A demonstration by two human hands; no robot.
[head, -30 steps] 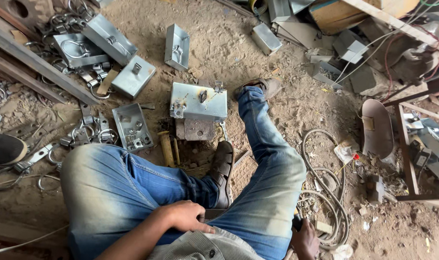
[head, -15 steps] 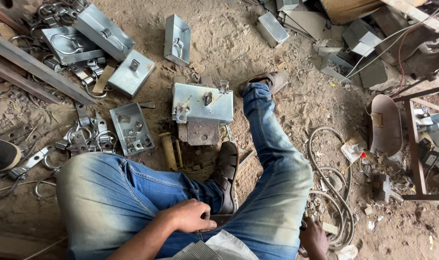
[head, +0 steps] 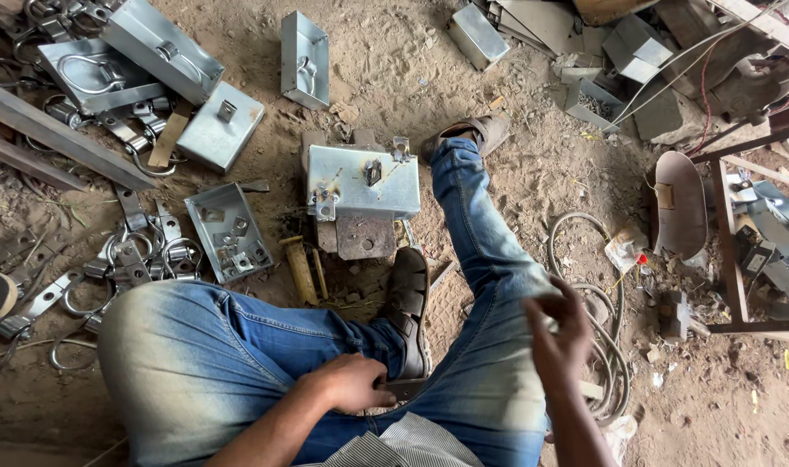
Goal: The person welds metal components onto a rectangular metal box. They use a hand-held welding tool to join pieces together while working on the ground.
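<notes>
2 hands differ: the right hand (head: 557, 333), low beside the thigh 1 second ago, is now raised, blurred, fingers loosely curled and empty, while the left hand (head: 353, 383) rests closed by the sandal (head: 409, 311); the grey metal box (head: 362, 182) lies untouched on the dirt floor (head: 533, 173).

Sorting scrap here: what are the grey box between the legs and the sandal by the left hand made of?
Grey box: likely galvanised sheet steel, with a dull silver sheen and folded edges. Sandal: looks like brown leather or a synthetic, matte and strapped.
</notes>
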